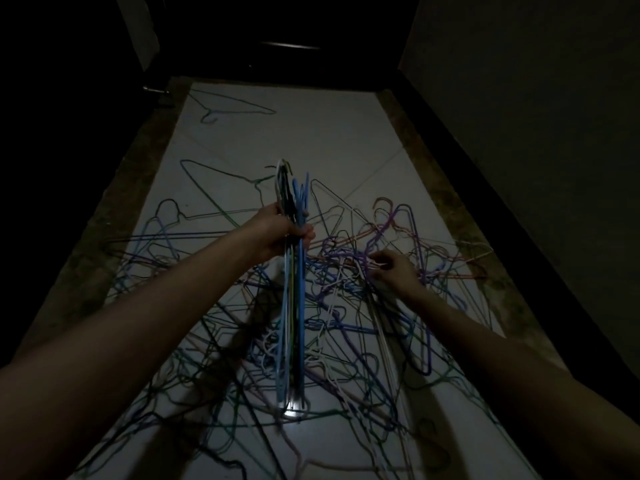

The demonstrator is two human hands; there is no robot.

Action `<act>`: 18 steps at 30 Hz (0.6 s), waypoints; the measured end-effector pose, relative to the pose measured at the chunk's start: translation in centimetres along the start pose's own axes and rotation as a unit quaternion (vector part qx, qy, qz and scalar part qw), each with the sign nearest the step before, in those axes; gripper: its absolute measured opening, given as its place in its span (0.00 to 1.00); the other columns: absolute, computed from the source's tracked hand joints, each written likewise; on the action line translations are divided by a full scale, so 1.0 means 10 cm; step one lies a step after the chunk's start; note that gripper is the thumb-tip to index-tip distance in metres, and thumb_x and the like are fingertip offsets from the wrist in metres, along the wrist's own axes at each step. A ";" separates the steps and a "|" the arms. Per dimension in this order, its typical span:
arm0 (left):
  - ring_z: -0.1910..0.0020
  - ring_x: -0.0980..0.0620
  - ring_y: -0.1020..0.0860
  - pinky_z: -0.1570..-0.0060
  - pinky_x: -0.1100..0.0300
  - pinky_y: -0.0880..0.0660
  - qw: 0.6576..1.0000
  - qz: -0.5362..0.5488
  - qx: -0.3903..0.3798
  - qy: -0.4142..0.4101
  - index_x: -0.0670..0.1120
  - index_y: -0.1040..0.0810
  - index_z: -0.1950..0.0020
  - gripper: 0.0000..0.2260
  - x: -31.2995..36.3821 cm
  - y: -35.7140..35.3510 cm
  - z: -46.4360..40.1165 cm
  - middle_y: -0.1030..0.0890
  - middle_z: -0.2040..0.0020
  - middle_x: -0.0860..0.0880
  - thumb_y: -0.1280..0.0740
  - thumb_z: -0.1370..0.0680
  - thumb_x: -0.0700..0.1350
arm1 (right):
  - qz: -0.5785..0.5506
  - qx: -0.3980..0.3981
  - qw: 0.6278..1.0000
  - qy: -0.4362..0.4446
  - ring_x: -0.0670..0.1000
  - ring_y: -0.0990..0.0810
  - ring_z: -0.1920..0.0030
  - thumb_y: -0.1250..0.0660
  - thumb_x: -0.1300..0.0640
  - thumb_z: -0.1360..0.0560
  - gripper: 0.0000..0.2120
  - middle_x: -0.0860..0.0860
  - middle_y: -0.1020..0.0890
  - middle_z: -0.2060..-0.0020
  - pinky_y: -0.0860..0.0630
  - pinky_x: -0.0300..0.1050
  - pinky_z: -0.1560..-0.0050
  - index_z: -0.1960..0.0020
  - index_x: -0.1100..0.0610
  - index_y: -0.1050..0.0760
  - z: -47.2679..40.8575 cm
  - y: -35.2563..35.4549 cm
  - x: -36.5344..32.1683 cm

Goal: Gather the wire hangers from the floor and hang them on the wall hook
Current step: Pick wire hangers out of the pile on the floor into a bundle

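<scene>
hands among a tangle of wire hangers

the left hand (pixel 282 233) was raised over the floor with its fingers curled round a bundle of hangers (pixel 292 289). the bundle was gripped near its upper end and hung edge-on, with blue, pale blue, white, dark and green wires packed side by side. the top ends stood up above the fist, and the long lower part reached down toward a bright glare spot on the tiles.

the right hand (pixel 393 270) was lower and off to the right, down in the heap. its fingertips were bent together on a pale wire in the tangle, pinching it, though the dim light made the exact hold hard to read. both forearms were bare and stretched forward from the bottom corners of the view.

around and under the hands lay the pile of loose hangers (pixel 346 306), criss-crossed and overlapping in purple, blue, pink, white, green and black. the purple and pink ones were thickest just beside the right hand. a few lay apart from the heap: one green hanger (pixel 239 107) was alone near the far end of the floor, and another outline lay to the left, between it and the pile.

the floor (pixel 329 133) was pale tile with a darker speckled border along both sides. dark walls closed in left and right, and a dark door (pixel 277 36) stood at the far end. the wall hook could not be made out.
</scene>
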State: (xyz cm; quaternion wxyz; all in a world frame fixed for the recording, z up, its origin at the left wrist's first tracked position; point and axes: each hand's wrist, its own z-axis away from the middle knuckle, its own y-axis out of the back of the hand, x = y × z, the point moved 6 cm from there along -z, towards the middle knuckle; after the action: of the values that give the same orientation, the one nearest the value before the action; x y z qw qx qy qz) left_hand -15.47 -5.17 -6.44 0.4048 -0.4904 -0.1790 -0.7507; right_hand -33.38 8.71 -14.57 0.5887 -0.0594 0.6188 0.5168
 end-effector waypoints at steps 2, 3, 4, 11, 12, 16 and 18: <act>0.60 0.49 0.21 0.71 0.62 0.22 1.000 -0.022 -0.007 -0.007 0.43 0.27 0.54 0.12 -0.02 -0.03 -0.05 0.22 0.58 0.42 0.40 0.24 0.26 | -0.007 -0.006 1.000 -0.018 0.57 0.26 0.38 0.33 0.69 0.27 0.21 0.59 0.25 0.38 0.28 0.41 0.49 0.35 0.64 0.30 -0.04 -0.06 0.10; 0.61 0.50 0.21 0.71 0.63 0.22 0.999 -0.029 -0.010 -0.008 0.44 0.26 0.53 0.12 -0.03 -0.04 -0.06 0.22 0.58 0.43 0.40 0.24 0.27 | -0.010 -0.010 1.000 -0.027 0.57 0.27 0.38 0.33 0.69 0.27 0.23 0.59 0.26 0.37 0.28 0.41 0.49 0.33 0.64 0.32 -0.06 -0.10 0.14; 0.61 0.50 0.21 0.70 0.63 0.22 0.999 -0.034 -0.010 -0.008 0.43 0.25 0.52 0.12 -0.04 -0.05 -0.07 0.22 0.59 0.43 0.40 0.24 0.27 | -0.018 -0.012 0.999 -0.040 0.58 0.27 0.38 0.33 0.70 0.28 0.25 0.59 0.26 0.37 0.27 0.42 0.48 0.32 0.64 0.34 -0.09 -0.14 0.19; 0.65 0.51 0.22 0.67 0.62 0.22 0.996 -0.085 -0.005 -0.016 0.44 0.24 0.55 0.12 -0.05 -0.03 -0.01 0.22 0.61 0.45 0.40 0.23 0.27 | -0.021 0.014 0.996 -0.090 0.58 0.21 0.47 0.30 0.63 0.28 0.18 0.59 0.20 0.47 0.23 0.55 0.44 0.40 0.63 0.28 -0.22 -0.27 0.33; 0.65 0.51 0.22 0.68 0.62 0.22 0.996 -0.090 -0.008 -0.019 0.43 0.25 0.54 0.12 -0.04 -0.03 0.01 0.23 0.61 0.45 0.40 0.24 0.27 | -0.024 0.018 0.996 -0.086 0.57 0.21 0.48 0.31 0.63 0.27 0.16 0.59 0.20 0.47 0.23 0.54 0.44 0.40 0.63 0.27 -0.21 -0.26 0.30; 0.65 0.51 0.22 0.71 0.65 0.22 0.995 -0.099 -0.006 -0.028 0.39 0.25 0.47 0.11 0.00 0.00 0.08 0.23 0.61 0.43 0.41 0.23 0.27 | -0.043 0.041 0.995 -0.085 0.60 0.21 0.54 0.41 0.64 0.21 0.09 0.63 0.20 0.50 0.22 0.53 0.52 0.46 0.65 0.23 -0.18 -0.16 0.19; 0.65 0.50 0.23 0.71 0.64 0.22 0.995 -0.092 -0.005 -0.028 0.38 0.26 0.46 0.10 0.03 0.01 0.12 0.23 0.61 0.43 0.41 0.23 0.28 | -0.077 0.023 0.992 -0.097 0.56 0.24 0.61 0.40 0.60 0.21 0.11 0.64 0.21 0.54 0.26 0.46 0.61 0.47 0.67 0.23 -0.12 -0.13 0.13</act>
State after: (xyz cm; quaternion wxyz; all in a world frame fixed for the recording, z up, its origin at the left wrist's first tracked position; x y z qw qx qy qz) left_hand -14.78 -4.57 -5.69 0.3268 -0.4948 -0.2306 -0.7715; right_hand -33.69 7.99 -16.63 0.6851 -0.0434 0.5642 0.4588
